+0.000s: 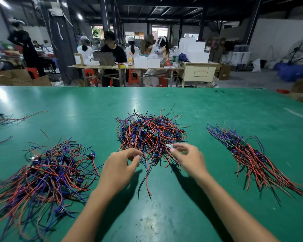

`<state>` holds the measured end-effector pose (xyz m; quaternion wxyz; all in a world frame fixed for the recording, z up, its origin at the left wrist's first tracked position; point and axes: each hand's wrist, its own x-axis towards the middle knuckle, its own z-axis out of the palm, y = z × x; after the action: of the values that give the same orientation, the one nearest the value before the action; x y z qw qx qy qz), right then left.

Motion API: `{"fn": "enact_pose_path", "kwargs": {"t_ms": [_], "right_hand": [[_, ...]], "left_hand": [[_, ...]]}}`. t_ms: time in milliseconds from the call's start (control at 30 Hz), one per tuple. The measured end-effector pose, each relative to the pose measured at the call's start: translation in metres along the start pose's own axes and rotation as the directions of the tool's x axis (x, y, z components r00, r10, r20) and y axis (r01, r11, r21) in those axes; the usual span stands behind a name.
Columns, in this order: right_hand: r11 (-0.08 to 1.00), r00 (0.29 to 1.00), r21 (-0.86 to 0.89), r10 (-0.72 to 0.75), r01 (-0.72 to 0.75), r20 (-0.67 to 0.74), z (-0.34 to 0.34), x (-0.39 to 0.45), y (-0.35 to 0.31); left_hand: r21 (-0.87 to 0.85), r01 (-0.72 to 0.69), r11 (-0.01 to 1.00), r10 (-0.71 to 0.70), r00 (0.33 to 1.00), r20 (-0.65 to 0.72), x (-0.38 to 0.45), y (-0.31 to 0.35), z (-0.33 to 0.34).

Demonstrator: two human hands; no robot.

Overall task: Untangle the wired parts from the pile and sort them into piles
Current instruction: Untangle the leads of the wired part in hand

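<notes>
A tangled pile [150, 132] of red, black and blue wired parts with small green boards lies in the middle of the green table [182, 198]. My left hand [120, 165] is at the pile's near edge, its thumb and fingers pinching wires there. My right hand [189, 157] is at the pile's near right edge and pinches a small board with wires; it is motion-blurred. A large sorted heap [42, 175] of wired parts lies at the near left. A straighter bundle [252, 158] lies at the right.
A few loose wires [5, 119] lie at the far left edge of the table. Beyond the table's far edge, people sit at work tables [126, 67] with white boxes and red stools. Cardboard boxes and blue bags stand on the floor.
</notes>
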<state>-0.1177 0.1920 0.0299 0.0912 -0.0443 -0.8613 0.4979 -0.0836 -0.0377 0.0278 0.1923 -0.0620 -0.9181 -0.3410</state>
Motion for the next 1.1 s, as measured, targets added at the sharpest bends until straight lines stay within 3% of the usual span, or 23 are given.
{"fn": "enact_pose_path", "kwargs": {"t_ms": [67,200,300,367,500,567,667,767,900,1000,1100], "right_hand": [[0.941,0.994,-0.327,-0.106,0.09,-0.031,0.021,-0.002,0.012],[0.88,0.962,-0.459,-0.221,0.125,-0.161,0.028,-0.007,0.013],[0.838,0.889,-0.514,-0.364,0.183,-0.278,0.022,-0.016,0.011],[0.823,0.807,-0.508,-0.47,0.254,-0.358,0.016,-0.021,0.006],[0.675,0.516,-0.445,-0.737,0.588,-0.436,0.01,-0.029,-0.008],[0.621,0.475,-0.304,-0.765,0.723,-0.434,0.011,-0.036,-0.016],[0.641,0.555,-0.068,-0.708,0.764,-0.437,0.011,-0.045,-0.027],[0.736,0.689,0.147,-0.517,0.661,-0.508,0.005,-0.047,-0.036],[0.783,0.787,0.329,-0.305,0.528,-0.536,-0.004,-0.041,-0.036],[0.752,0.856,0.478,-0.218,0.453,-0.469,-0.006,-0.036,-0.036],[0.72,0.922,0.599,-0.151,0.349,-0.356,-0.004,-0.033,-0.036]], "left_hand": [[0.001,-0.01,1.0,0.01,1.0,0.005,-0.001,0.001,0.001],[0.027,-0.016,1.0,0.015,1.0,0.017,-0.003,0.003,0.006],[0.034,-0.037,0.999,0.037,0.999,0.009,-0.005,0.006,0.008],[0.027,-0.052,0.998,0.051,0.999,0.008,-0.005,0.008,0.01],[-0.027,-0.102,0.994,0.1,0.992,-0.073,-0.005,0.012,0.012],[-0.038,-0.166,0.985,0.161,0.981,-0.11,-0.006,0.016,0.012],[-0.15,-0.193,0.97,0.178,0.978,-0.109,-0.006,0.022,0.013],[-0.136,-0.183,0.974,0.171,0.981,-0.096,-0.005,0.02,0.013],[-0.071,-0.105,0.992,0.095,0.987,-0.131,-0.006,0.02,0.013],[-0.322,-0.157,0.934,0.112,0.981,-0.155,-0.007,0.031,0.01],[-0.516,-0.052,0.855,0.045,0.999,-0.027,-0.011,0.042,0.012]]}}
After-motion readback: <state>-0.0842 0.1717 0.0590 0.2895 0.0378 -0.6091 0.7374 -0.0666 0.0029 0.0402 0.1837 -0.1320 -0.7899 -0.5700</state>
